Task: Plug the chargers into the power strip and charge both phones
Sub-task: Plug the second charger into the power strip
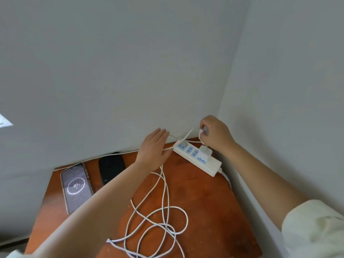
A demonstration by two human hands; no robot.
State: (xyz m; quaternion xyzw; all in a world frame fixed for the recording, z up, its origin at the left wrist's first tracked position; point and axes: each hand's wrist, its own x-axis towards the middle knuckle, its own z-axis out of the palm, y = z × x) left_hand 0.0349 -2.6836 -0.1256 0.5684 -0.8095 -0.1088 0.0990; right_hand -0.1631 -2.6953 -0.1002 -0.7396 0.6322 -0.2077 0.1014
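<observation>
A white power strip (214, 165) with blue sockets lies at the table's back right corner, and a white charger (205, 152) is plugged into it. My right hand (216, 134) hovers above the strip's far end, shut on a white cable end. My left hand (153, 149) is flat and open just left of the strip, with a cable passing under its fingers. Two phones lie at the left: one with a lit screen (76, 187) showing 91, one dark (111, 167). White cables (163, 216) loop across the table's middle.
The brown wooden table (214, 211) sits in a corner between two grey walls (130, 71). The strip's own cord (226, 176) runs off the right edge. A thin white cable runs along the back edge behind the phones.
</observation>
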